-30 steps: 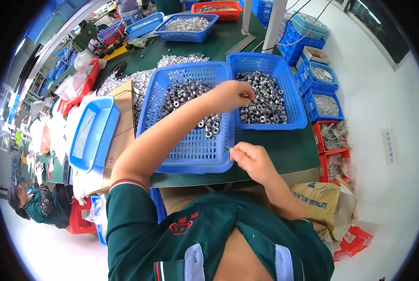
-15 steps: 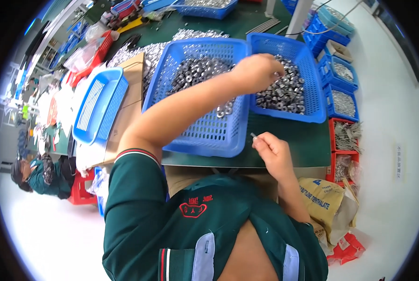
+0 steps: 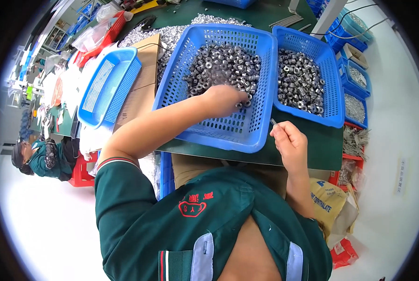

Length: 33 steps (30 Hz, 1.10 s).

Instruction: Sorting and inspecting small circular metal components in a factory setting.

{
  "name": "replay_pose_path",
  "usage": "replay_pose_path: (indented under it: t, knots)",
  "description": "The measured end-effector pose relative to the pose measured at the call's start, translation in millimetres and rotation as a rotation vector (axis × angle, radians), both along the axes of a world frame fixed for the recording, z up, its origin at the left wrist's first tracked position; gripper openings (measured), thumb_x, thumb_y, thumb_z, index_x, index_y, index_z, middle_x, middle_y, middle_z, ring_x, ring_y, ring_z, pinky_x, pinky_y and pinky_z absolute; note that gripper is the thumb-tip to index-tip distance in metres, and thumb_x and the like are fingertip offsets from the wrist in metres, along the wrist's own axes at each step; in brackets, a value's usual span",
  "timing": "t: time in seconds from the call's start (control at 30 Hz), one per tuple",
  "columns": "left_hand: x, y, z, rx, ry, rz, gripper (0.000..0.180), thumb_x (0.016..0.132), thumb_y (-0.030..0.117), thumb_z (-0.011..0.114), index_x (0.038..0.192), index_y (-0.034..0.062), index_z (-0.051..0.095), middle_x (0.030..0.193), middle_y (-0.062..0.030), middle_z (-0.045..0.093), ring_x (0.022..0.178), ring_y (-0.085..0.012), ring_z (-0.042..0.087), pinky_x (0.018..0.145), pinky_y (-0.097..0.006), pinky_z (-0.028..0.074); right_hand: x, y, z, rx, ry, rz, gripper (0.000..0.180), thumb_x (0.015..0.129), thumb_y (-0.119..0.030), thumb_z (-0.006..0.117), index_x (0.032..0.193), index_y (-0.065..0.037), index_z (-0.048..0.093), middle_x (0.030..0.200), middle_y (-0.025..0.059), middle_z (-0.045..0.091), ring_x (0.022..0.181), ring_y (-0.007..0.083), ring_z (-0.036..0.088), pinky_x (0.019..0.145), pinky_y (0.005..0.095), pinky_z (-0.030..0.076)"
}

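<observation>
My left hand is over the left blue perforated basket, its curled fingertips at the near edge of a pile of small ring-shaped metal parts. The hand is slightly blurred, and whatever its closed fingers hold cannot be made out. My right hand is raised beyond the table's near edge, to the right of that basket. Between its thumb and fingers it pinches a small grey metal pin, whose tip sticks out. Similar metal parts fill much of the right blue basket.
An empty-looking blue basket lies on cardboard at left. Loose shiny parts are heaped behind the baskets. Blue bins stand at right, above a yellow sack. A co-worker sits far left.
My left hand has moved from over the right basket leftward and down into the left basket. The right hand still pinches the pin. The whole view has shifted slightly.
</observation>
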<state>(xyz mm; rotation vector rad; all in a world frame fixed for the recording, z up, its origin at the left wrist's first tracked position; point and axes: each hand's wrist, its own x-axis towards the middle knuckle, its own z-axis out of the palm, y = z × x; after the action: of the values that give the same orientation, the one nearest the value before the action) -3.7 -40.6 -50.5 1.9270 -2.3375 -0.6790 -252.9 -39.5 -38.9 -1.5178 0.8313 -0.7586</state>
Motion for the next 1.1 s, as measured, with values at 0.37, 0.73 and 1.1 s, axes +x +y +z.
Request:
replay_pose_path:
  t: [0.37, 0.73, 1.1]
  knots:
    - [6.3, -1.1, 0.7, 0.096, 0.014, -0.009, 0.029, 0.074, 0.012, 0.072, 0.100, 0.0055, 0.061, 0.089, -0.0151, 0.067, 0.085, -0.0326, 0.065, 0.074, -0.041, 0.049, 4.4, 3.0, 3.2, -0.041, 0.031, 0.021, 0.018, 0.091, -0.013, 0.060, 0.080, 0.001, 0.060, 0.058, -0.0026, 0.048, 0.054, 0.0024, 0.039, 0.048, 0.0213, 0.031]
    - [16.3, 16.3, 56.5, 0.105, 0.988, 0.052, 0.027, 0.078, -0.003, 0.071, 0.102, -0.0004, 0.060, 0.090, -0.0013, 0.063, 0.082, -0.0074, 0.059, 0.074, -0.023, 0.049, 31.8, 1.2, 30.4, -0.450, 0.119, 0.023, 0.010, 0.087, -0.007, 0.063, 0.086, 0.003, 0.063, 0.065, 0.0015, 0.056, 0.058, 0.0049, 0.046, 0.051, 0.0214, 0.038]
    - [17.1, 18.5, 52.7, 0.235, 1.159, 0.060, 0.025, 0.080, 0.010, 0.073, 0.098, -0.0025, 0.061, 0.080, -0.0058, 0.063, 0.068, -0.0109, 0.058, 0.061, -0.025, 0.048, 53.0, 0.4, 35.6, -0.576, 0.218, 0.008, 0.011, 0.084, -0.015, 0.064, 0.080, -0.004, 0.063, 0.061, 0.0099, 0.057, 0.051, 0.0256, 0.056, 0.047, 0.0349, 0.040]
